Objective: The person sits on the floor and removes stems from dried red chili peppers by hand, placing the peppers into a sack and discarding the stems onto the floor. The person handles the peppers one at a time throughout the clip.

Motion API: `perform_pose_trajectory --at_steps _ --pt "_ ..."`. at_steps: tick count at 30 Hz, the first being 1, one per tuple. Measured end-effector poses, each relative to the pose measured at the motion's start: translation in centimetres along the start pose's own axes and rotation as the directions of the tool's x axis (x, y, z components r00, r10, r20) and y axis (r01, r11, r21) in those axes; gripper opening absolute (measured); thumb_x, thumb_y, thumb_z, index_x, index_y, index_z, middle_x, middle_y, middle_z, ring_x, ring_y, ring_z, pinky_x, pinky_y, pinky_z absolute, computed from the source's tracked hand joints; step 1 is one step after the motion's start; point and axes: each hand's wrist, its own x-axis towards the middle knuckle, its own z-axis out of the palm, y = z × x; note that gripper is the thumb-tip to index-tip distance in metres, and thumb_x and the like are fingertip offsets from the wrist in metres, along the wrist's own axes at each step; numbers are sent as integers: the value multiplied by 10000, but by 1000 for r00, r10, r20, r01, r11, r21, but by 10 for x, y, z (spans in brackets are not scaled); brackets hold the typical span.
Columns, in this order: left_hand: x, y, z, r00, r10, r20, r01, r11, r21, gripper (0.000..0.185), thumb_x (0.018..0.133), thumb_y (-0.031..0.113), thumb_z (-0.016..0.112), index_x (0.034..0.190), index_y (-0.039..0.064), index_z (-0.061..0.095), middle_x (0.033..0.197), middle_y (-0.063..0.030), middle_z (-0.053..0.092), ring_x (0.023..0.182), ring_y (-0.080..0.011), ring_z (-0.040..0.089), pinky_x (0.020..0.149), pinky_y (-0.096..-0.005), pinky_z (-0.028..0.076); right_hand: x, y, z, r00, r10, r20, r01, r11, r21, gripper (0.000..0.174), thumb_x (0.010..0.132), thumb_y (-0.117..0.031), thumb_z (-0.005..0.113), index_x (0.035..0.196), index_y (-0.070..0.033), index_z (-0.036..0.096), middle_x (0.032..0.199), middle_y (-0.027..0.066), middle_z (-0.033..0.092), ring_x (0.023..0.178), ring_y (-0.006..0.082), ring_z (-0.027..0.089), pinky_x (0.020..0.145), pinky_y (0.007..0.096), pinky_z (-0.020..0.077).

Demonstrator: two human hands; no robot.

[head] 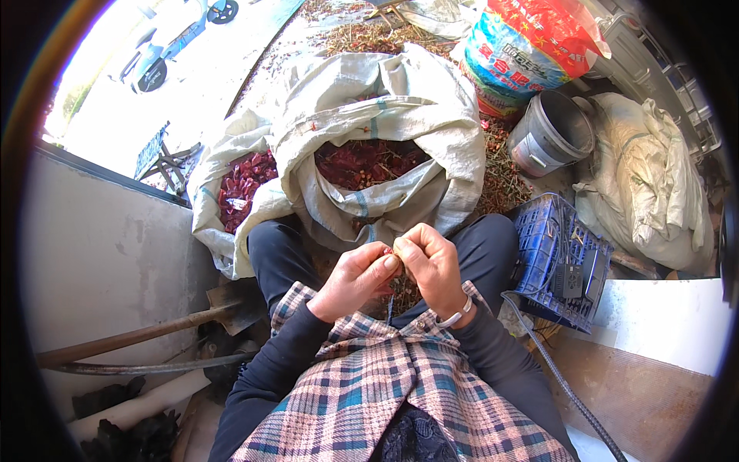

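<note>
Close together above my lap, both hands meet at a small dried red pepper (387, 252). My left hand (359, 279) pinches it between thumb and forefinger, and more red shows below those fingers. My right hand (430, 264), with a bracelet at the wrist, pinches at the pepper's end; its fingertips hide what exactly they grip. Just beyond my knees stands a large white woven sack (404, 115) with dark red dried peppers (369, 164) in its mouth. A smaller woven sack (202, 213) at its left holds brighter red pepper pieces (245, 185).
At right are a blue plastic crate (534, 248) with a cable and black adapter, a grey bucket (537, 138), a printed fertilizer bag (522, 55) and a stuffed white sack (646, 185). Stems litter the ground. A shovel (231, 309) lies left, near a folding stool (164, 156).
</note>
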Motion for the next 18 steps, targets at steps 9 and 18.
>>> perform_pose_trajectory --at_steps 9,18 --pt "12 1 -10 859 499 117 -450 625 637 86 894 53 639 914 -17 594 758 -130 559 653 -269 580 584 -341 469 10 8 -4 912 352 210 -408 727 552 175 975 -166 560 828 -74 536 668 -43 475 507 34 377 473 172 347" --pt "2 10 -47 896 392 -208 -185 756 628 79 906 66 623 943 -3 623 817 -132 615 732 -256 632 669 -325 509 42 65 -20 964 232 128 -244 965 93 166 977 -184 570 893 -41 578 793 10 589 595 50 532 536 207 455"
